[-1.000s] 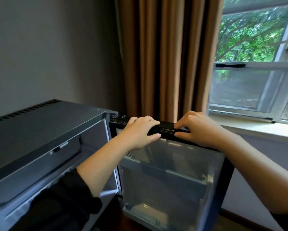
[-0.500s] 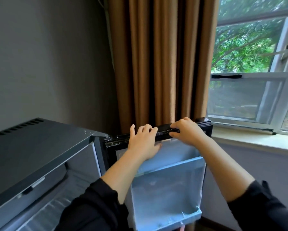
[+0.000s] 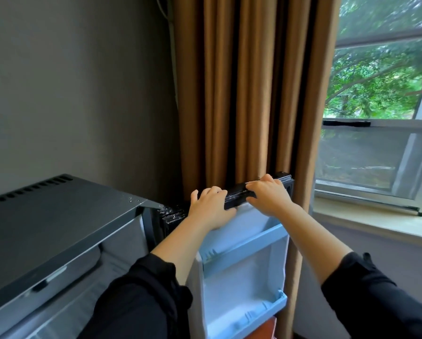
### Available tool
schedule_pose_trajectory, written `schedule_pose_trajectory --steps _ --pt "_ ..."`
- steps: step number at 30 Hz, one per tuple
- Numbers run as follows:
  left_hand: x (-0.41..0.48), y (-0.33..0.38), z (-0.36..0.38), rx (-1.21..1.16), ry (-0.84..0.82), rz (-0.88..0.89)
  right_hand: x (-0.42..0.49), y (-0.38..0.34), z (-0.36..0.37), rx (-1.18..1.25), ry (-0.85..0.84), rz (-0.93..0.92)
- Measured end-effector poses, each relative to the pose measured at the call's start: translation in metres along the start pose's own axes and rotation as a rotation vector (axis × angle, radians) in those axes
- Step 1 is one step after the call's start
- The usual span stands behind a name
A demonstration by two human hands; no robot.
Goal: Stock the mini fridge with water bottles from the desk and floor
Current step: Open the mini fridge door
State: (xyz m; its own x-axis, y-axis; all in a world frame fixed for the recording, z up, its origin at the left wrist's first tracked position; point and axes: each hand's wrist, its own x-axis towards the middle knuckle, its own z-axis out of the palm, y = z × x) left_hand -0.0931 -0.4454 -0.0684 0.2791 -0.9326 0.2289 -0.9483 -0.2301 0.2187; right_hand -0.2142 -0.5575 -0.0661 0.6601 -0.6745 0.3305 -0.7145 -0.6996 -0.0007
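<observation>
Reaches forward and slightly up with both arms, black sleeves [image 3: 141, 297] pushed back, forearms and wrists bare. Grips the top edge of the fridge door [image 3: 236, 192] with the left hand [image 3: 211, 209], fingers curled over it, thumb on the near face. Clamps the same edge just to the right with the right hand [image 3: 269, 198], knuckles up, fingers hooked over, thumb beneath.

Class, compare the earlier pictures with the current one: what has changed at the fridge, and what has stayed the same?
The door swung wider open, toward the curtain. The left hand and right hand kept gripping its top edge. Nothing was let go. The fridge stayed put.
</observation>
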Motion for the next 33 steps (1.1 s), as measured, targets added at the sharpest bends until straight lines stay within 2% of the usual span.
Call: schedule_pose_trajectory --steps 4,6,12,16,20,24,29,33 --pt "-0.026 -0.010 -0.013 -0.037 0.080 0.069 -0.013 -0.017 -0.005 0.111 0.109 -0.060" --pt "-0.047 -0.020 -0.023 -0.086 0.040 0.085 -0.022 -0.032 -0.008 0.199 0.098 -0.114" --pt "-0.132 -0.065 -0.049 -0.182 -0.119 -0.054 -0.054 -0.097 -0.010 0.397 -0.060 -0.310" --pt "-0.196 -0.097 -0.048 -0.114 -0.223 -0.179 -0.074 -0.152 0.003 0.427 -0.238 -0.506" --pt "-0.263 -0.123 -0.038 -0.123 -0.278 -0.355 -0.087 -0.205 0.027 0.405 -0.378 -0.673" --pt "-0.329 -0.144 -0.025 -0.187 -0.297 -0.604 -0.104 -0.255 0.055 0.395 -0.527 -0.862" --pt "-0.415 -0.150 -0.009 -0.276 -0.184 -0.980 -0.137 -0.310 0.093 0.416 -0.679 -1.114" --pt "-0.470 -0.133 0.015 -0.353 0.004 -1.219 -0.163 -0.338 0.118 0.375 -0.810 -1.307"
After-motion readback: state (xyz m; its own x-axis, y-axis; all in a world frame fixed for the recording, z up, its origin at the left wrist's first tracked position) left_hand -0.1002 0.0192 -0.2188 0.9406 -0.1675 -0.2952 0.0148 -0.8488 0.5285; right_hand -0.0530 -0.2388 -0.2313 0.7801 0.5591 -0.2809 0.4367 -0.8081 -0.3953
